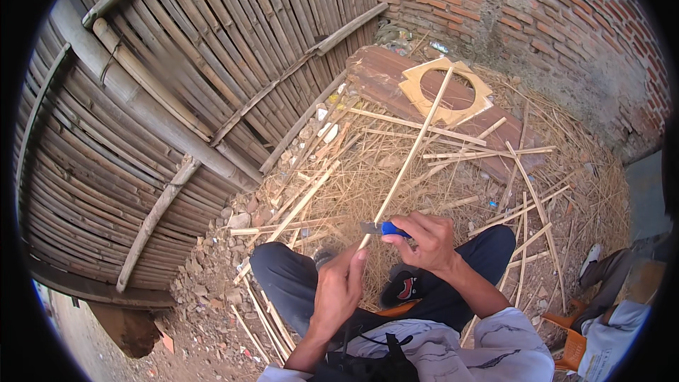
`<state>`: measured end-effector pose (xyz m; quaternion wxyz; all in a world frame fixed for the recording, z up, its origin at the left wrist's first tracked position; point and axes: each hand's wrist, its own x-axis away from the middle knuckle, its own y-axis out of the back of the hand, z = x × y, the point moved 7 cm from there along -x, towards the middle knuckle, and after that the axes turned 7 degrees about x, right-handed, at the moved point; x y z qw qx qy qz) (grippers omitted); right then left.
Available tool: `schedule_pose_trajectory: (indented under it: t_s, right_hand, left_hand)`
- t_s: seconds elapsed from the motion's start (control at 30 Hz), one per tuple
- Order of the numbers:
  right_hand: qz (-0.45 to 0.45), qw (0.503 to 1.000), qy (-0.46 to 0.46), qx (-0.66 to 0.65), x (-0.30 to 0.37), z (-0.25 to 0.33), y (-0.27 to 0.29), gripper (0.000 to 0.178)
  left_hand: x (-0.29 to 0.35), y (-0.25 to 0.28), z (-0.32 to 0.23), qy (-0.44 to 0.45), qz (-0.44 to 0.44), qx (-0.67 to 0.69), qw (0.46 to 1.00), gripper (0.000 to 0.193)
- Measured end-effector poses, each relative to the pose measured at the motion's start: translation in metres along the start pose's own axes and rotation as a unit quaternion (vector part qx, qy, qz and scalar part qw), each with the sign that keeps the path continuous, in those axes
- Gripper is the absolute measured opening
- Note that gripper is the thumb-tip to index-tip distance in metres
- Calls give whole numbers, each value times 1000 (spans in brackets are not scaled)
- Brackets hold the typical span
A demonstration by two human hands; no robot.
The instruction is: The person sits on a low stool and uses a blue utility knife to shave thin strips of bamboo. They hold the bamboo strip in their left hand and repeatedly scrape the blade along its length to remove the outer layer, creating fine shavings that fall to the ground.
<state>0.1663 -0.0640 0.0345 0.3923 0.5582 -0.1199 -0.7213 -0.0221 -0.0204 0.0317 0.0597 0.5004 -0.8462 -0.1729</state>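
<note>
A long, pale bamboo strip [412,148] slants up and away from my lap. My left hand [338,286] is closed round its near end, between my knees. My right hand [428,242] grips a knife [394,230] with a blue handle. Its short grey blade lies against the strip, just above my left fingers. My dark-trousered legs are bent on either side of the hands.
Loose bamboo strips [309,199] and straw-like shavings cover the ground. Beyond lies a brown board [385,81] bearing a cardboard piece [482,104] with a round hole. A bamboo wall [272,35] and a brick wall [453,0] enclose the spot. Another person sits at right on an orange seat [569,350].
</note>
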Motion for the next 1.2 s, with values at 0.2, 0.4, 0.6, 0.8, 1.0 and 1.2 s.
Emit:
schedule_pose_trajectory:
  t_s: [0.2, 0.4, 0.6, 0.8, 1.0, 1.2]
  right_hand:
    - [25, 1000, 10, 14, -4, 1, -1, 32]
    - [-13, 999, -16, 35, -18, -25, 7, 29]
    - [-117, 988, -73, 68, -40, -90, 34, 31]
    - [-164, 939, -276, 122, -46, -193, 74, 38]
    - [-96, 935, -320, 119, -15, -272, 83, 42]
    - [22, 938, -347, -6, 15, -215, 15, 39]
  left_hand:
    - [5, 8, 5, 12, 3, -10, 1000, 30]
    - [12, 18, 14, 27, 11, -29, 999, 27]
    - [30, 23, 27, 30, 22, -16, 999, 27]
    - [47, 30, 48, 90, 46, -23, 995, 31]
    - [45, 51, 96, 155, 31, 65, 985, 44]
    - [29, 43, 101, 234, 37, 190, 953, 57]
